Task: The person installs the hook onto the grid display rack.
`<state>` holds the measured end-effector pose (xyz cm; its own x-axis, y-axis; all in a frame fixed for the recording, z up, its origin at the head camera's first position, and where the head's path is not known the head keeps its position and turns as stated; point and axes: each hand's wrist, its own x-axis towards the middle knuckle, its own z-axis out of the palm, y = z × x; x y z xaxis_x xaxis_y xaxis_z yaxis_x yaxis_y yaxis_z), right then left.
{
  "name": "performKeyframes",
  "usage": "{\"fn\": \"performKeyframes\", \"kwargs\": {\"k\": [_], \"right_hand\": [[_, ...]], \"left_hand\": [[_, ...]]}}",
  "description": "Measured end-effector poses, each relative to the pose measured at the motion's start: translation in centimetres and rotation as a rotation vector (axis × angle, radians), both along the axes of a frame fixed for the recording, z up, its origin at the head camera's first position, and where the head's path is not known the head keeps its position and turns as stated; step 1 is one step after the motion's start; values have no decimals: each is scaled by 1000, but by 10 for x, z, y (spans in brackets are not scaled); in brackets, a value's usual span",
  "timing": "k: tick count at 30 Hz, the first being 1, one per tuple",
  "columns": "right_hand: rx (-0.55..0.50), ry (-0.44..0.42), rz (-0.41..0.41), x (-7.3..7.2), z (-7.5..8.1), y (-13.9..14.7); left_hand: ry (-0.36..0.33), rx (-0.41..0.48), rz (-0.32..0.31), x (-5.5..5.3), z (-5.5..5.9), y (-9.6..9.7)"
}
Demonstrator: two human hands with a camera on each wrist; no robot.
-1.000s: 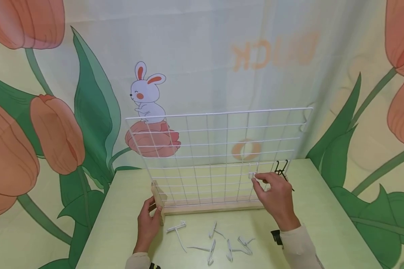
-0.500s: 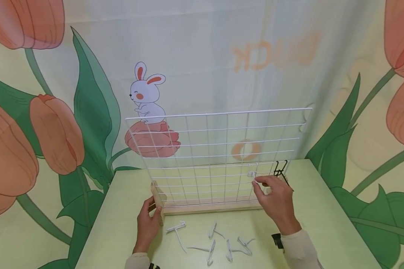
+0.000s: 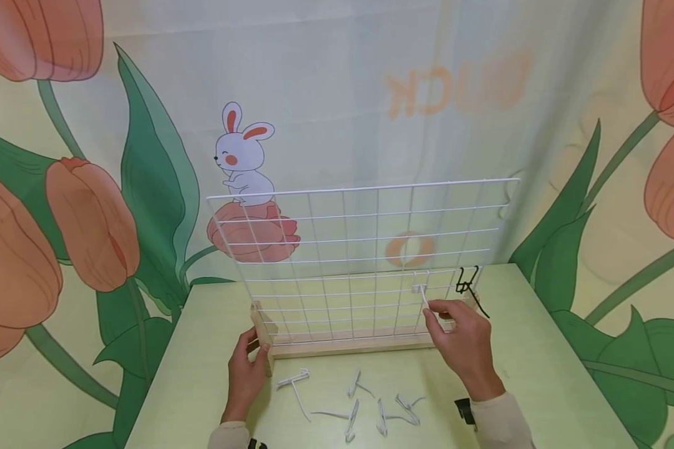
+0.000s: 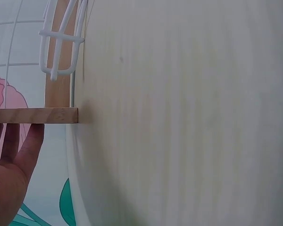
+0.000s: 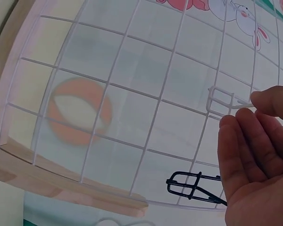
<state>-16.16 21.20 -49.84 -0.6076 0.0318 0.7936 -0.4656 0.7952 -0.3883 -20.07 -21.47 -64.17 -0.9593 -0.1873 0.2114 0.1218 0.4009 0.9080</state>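
A white wire grid panel (image 3: 345, 239) stands upright in a wooden base (image 3: 354, 345). My right hand (image 3: 462, 340) pinches the prong of a white wire hook (image 3: 419, 289) between thumb and fingertips. In the right wrist view, that white hook (image 5: 220, 100) lies against the grid wires, its prong end hidden in the fingers. A black wire hook (image 3: 465, 287) hangs on the grid to its right. At the grid's left end, my left hand (image 3: 247, 374) grips the wooden side piece (image 3: 264, 330), fingers behind and thumb in front.
Several loose white hooks lie on the pale green table in front of the base, among them one hook (image 3: 294, 381) close to my left hand. Behind the grid hangs a printed curtain (image 3: 337, 93) with tulips and a rabbit.
My right hand has drawn slightly down and towards me along the white hook's prong, leaving more of the prong showing. The left hand has stayed on the wooden side piece.
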Motion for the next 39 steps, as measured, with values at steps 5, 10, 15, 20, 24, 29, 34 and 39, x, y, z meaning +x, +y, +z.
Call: {"fn": "performKeyframes", "kwargs": {"k": [5, 10, 15, 20, 24, 29, 34, 39], "right_hand": [[8, -28, 25, 5, -7, 4], [35, -50, 54, 9, -14, 10], [55, -76, 81, 11, -22, 16], [86, -140, 94, 13, -31, 21], [103, -201, 129, 14, -41, 25], [121, -231, 176, 16, -53, 30], [141, -242, 206, 19, -62, 35], [158, -297, 215, 20, -70, 38]], "left_hand": [[-2, -4, 3, 1, 1, -1], [3, -11, -1, 1, 1, -1], [1, -10, -1, 1, 1, -1], [-10, 1, -2, 1, 1, -1], [-11, -6, 5, 1, 1, 0], [2, -21, -4, 2, 1, 1], [-8, -17, -8, 2, 2, 1], [-10, -20, -11, 1, 1, 0]]}}
